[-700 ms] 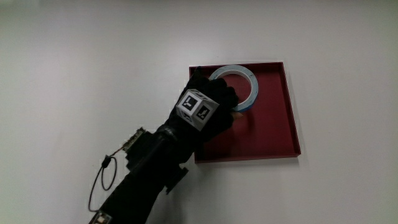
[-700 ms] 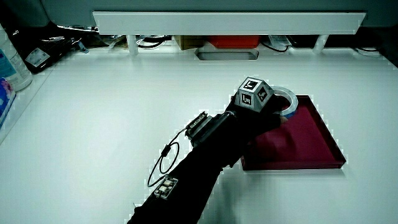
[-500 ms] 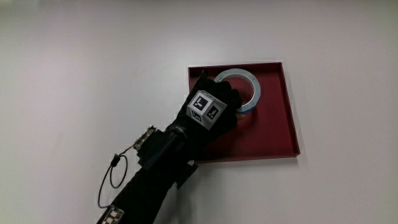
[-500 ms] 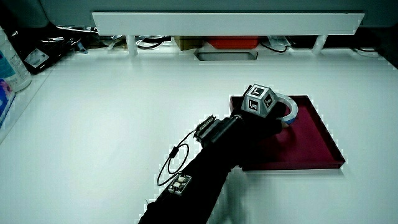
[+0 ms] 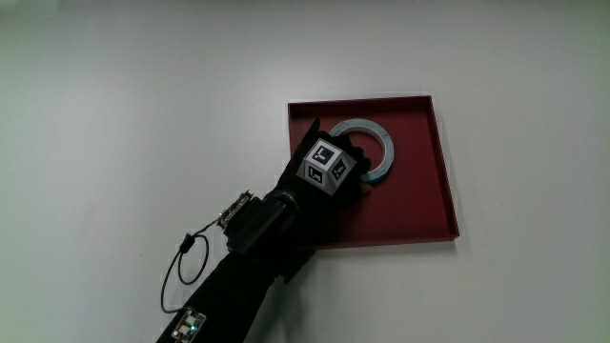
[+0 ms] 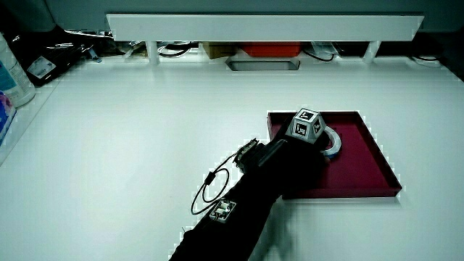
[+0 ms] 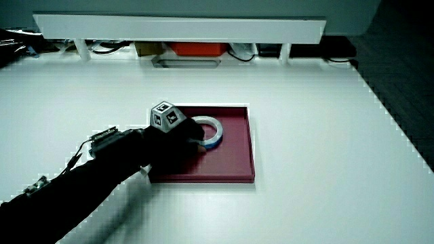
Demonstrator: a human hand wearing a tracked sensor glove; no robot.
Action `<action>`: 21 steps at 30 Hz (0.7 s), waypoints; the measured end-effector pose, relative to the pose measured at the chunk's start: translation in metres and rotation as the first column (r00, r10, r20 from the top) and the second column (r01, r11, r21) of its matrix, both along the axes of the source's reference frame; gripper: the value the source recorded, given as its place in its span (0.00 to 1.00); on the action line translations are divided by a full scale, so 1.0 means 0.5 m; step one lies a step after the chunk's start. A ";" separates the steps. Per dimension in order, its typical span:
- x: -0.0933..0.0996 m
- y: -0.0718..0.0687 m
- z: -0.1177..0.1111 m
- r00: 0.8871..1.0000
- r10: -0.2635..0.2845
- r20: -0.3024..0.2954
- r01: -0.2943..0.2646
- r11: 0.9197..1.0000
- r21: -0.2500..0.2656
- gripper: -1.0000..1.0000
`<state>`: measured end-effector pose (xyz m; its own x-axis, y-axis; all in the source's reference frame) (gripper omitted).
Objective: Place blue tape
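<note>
- The forearm (image 5: 243,262), sleeved in black, is reaching across the white table (image 5: 114,114) from the person's edge toward the red tray; a thin black wire loop (image 5: 181,272) is hanging beside it, just above the tabletop.
- The hand (image 5: 324,171) is lying over the tray's edge, with the patterned cube (image 5: 326,164) sitting on its back (the cube is showing in both side views as well (image 6: 306,125) (image 7: 165,115)).
- Whether the fingers are gripping the tape or merely resting against it I cannot tell: the glove is hiding them in every view.
- The blue tape (image 5: 374,151) is lying flat inside the red tray (image 5: 419,205), in the part of the tray farther from the person, with the hand covering one side of the ring.
- In both side views the tape (image 6: 333,143) (image 7: 211,130) is sitting low on the tray floor, touching the glove.
- The tray is resting flat on the table, and in both side views a low white partition (image 6: 261,25) (image 7: 176,28) is running along the table's edge farthest from the person.
</note>
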<state>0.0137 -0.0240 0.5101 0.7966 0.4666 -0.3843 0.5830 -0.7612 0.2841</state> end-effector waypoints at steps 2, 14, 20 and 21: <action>0.002 -0.002 0.010 1.000 -0.001 0.012 0.001 1.000 -0.021 0.50; 0.001 0.002 0.022 1.000 0.012 0.022 -0.012 1.000 -0.019 0.32; -0.001 0.005 0.011 0.999 0.004 0.038 -0.003 1.000 -0.014 0.22; -0.003 0.005 0.004 0.999 -0.008 0.034 0.008 1.000 0.001 0.20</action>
